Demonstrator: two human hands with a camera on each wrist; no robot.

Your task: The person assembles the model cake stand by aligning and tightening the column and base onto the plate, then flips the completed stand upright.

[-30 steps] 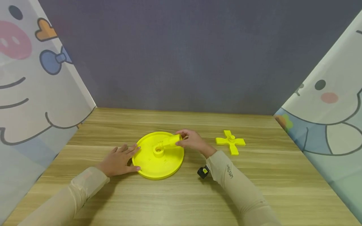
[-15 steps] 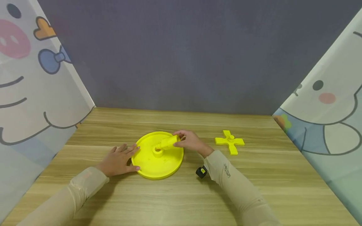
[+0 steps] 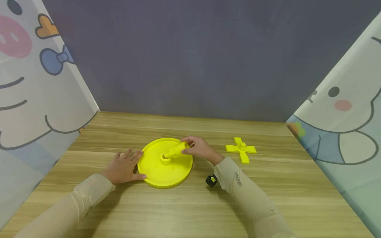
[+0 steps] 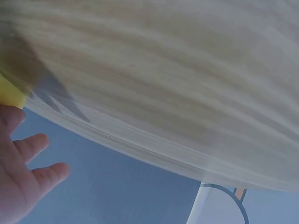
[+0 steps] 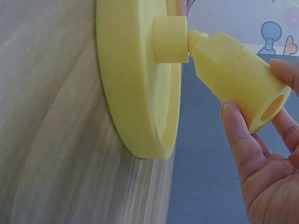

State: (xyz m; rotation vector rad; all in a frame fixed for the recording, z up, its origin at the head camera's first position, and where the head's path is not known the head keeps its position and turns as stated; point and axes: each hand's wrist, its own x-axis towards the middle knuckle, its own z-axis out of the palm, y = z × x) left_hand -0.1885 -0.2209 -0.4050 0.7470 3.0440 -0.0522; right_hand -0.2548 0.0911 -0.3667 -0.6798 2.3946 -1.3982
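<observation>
1. Grasping: the right hand (image 3: 202, 150) pinches a yellow tube (image 3: 176, 150) by its wide, hollow end between thumb and fingers.
2. The tube slants over the yellow disc (image 3: 160, 175), its narrow, rounded end at the mouth of the round collar (image 3: 165, 160) at the disc's centre. Whether that end sits inside the collar or only meets its edge cannot be told for certain from these angles.
3. The left hand (image 3: 122, 168) is spread and grips nothing; its fingertips and thumb lie along the disc's left rim.
4. The disc rests flat on the table, raised rim upward, between the two hands.
5. A yellow cross-shaped piece (image 3: 241, 149), four-armed with a central knob, lies on the table to the right, well apart from the disc.
6. Long beige sleeves (image 3: 250, 195) cover both forearms; a small black device (image 3: 211, 180) shows beside the right cuff.
7. The table (image 3: 166, 211) has a light wood-grain surface, its streaks running mainly from side to side, with soft shadows beneath the arms.
8. Behind it stands a plain dark grey wall (image 3: 190, 59).
9. Pale cartoon-printed panels flank the table: the left panel (image 3: 59, 109) bears a pink snout and blue bow, the right panel (image 3: 357, 82) a pink cheek and blue clothing.
</observation>
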